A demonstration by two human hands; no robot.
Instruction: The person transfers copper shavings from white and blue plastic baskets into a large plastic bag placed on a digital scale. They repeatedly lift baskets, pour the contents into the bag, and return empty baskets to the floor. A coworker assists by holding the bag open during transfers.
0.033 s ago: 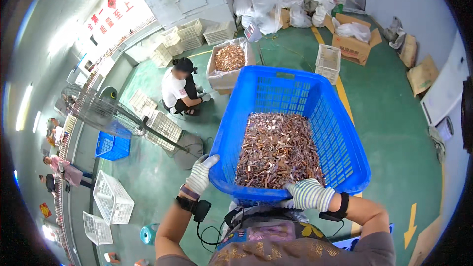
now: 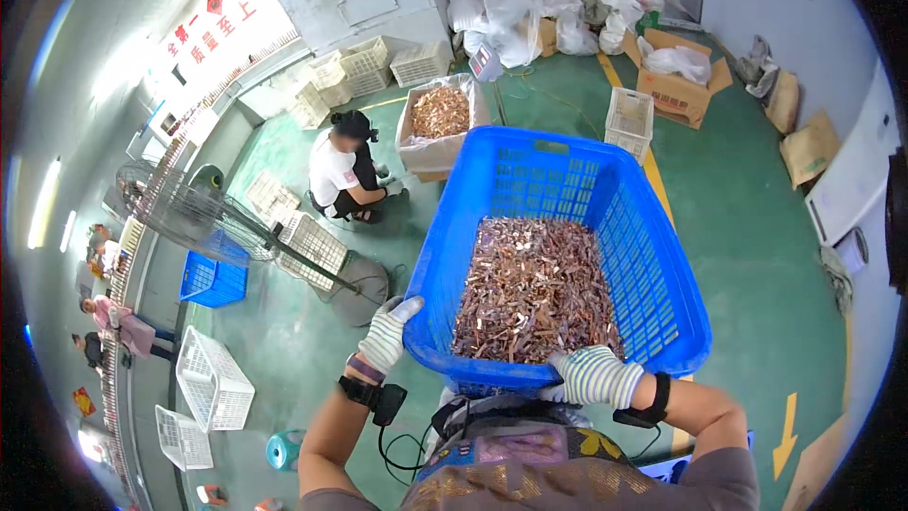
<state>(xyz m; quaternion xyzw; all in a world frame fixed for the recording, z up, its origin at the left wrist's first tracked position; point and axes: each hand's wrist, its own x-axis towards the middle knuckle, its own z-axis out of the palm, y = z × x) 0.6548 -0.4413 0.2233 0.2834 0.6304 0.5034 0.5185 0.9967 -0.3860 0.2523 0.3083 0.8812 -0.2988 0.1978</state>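
Observation:
A big blue plastic basket [image 2: 638, 270] with slotted walls is held up in front of my body. Loose brown, reddish strip-like pieces [image 2: 539, 293] cover its bottom; I cannot make out exactly what they are. At the near left corner my gloved left hand [image 2: 386, 336] is closed on the basket's rim. My right hand [image 2: 596, 377], in a striped white glove, grips the near rim right of the middle, its fingers over the edge beside the pieces. Parts of both hands' grip below the rim are hidden.
Ahead, a person [image 2: 345, 170] crouches by a lined carton [image 2: 435, 156] heaped with similar pieces. A standing fan [image 2: 189, 213] and white crates [image 2: 222, 388] are on the left. A cream crate [image 2: 629, 118] and an open carton [image 2: 676, 90] stand far right. Bags line the back wall.

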